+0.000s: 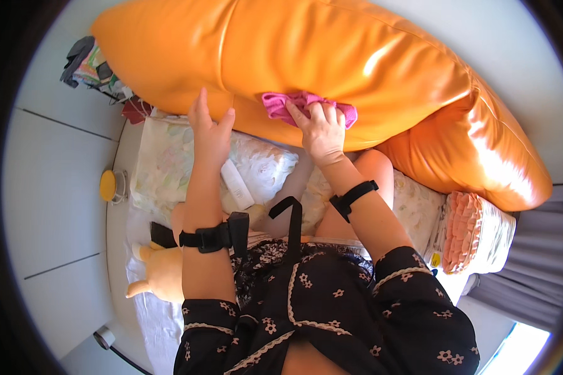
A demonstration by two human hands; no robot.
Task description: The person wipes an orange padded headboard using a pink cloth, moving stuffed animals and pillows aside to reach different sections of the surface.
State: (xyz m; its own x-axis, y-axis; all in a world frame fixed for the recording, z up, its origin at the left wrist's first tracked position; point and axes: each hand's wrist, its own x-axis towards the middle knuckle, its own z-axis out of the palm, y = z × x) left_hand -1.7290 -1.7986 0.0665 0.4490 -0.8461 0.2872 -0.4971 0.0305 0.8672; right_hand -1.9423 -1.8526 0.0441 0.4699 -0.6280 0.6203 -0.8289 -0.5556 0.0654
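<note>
A large orange beanbag-like cushion (281, 44) with a glossy, leathery surface stretches across the far side. My right hand (324, 131) presses a crumpled pink cloth (284, 105) against its lower front, fingers bent over the fabric. To the left, my left hand (211, 128) is raised near the cushion's lower edge, fingers apart and nothing in it. Whether its fingertips touch the orange surface I cannot tell. Just below that hand, a white bottle or tube (236, 185) lies on a pale floral pillow (162, 162).
At the left are a plush toy (162, 275), a dark flat object (163, 234) and a yellow-lidded jar (109, 186). Folded bedding with peach ruffles (463, 231) is stacked at the right, beside a grey curtain (538, 262). White cabinet panels (62, 187) line the left wall.
</note>
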